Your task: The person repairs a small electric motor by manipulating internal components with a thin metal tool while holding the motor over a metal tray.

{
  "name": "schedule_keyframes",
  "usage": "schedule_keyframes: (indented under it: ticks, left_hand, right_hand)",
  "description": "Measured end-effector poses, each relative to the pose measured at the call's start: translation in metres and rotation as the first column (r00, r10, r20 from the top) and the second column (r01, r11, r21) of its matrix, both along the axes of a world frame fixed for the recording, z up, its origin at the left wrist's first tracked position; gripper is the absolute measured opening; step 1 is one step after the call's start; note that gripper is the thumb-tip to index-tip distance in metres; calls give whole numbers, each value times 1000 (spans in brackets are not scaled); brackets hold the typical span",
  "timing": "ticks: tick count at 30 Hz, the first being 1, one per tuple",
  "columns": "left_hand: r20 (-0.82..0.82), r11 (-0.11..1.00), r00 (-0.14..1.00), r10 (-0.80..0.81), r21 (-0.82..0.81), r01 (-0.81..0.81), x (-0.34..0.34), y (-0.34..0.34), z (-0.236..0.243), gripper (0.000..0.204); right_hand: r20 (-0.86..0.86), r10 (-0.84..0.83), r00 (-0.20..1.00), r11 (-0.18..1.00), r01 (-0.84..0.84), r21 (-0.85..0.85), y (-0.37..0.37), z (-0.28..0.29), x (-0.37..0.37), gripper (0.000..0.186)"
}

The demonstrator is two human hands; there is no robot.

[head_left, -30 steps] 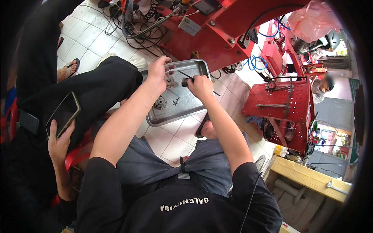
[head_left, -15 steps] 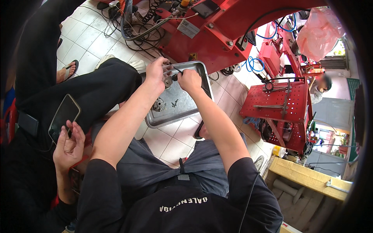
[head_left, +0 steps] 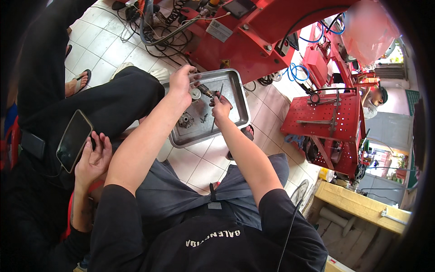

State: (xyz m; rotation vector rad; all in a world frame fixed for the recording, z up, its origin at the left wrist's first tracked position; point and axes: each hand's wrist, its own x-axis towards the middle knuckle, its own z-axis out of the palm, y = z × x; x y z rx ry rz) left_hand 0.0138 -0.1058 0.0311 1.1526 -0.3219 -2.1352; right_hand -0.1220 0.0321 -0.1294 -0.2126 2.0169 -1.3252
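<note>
Over the far part of a grey metal tray (head_left: 181, 142), my left hand (head_left: 181, 86) is curled around a round metal part (head_left: 195, 94) with a hole in its middle. A dark, narrow cylindrical piece (head_left: 205, 90) points from it toward my other hand; whether the two are joined I cannot tell. My right hand (head_left: 221, 109) is closed on a thin metal rod (head_left: 213, 124), which sticks out above and below the fingers. Inside the tray lie a cast metal part (head_left: 185, 119) with openings and several small dark pieces (head_left: 204, 118).
At my left sits a person in black, one hand (head_left: 94, 156) beside a phone (head_left: 74, 140) near my forearm. A red machine (head_left: 253, 59) with cables stands beyond the tray. To the right are a red perforated tool cart (head_left: 317, 113) and a yellow beam (head_left: 362, 206).
My right hand has drawn back toward me and turned, and the thin rod now stands nearly lengthwise. My left hand stays in place. The neighbour's hand has shifted right, toward my forearm.
</note>
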Motion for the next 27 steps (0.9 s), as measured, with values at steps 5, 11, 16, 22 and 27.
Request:
schedule_keyframes:
  ticks: [5,11,16,22,27]
  left_hand:
    - [8,1000,1000,-6,-5,6,2,2,-1,11]
    - [0,1000,1000,-19,4,19,-1,4,4,11]
    - [-3,1000,1000,-25,-13,25,1,4,7,9]
    - [-38,994,994,-104,-30,102,5,1,-1,14]
    - [-47,993,992,-118,-25,116,0,6,8,14]
  right_hand:
    - [424,-56,904,998,53,18,15,2,2,26]
    - [204,82,976,954,-136,266,22,-9,-13,35]
    - [212,154,965,927,-215,308,29,-3,-23,35]
    - [-32,382,924,867,-346,358,34,85,-62,37]
    - [-286,339,896,933,-281,223,92,225,-160,29]
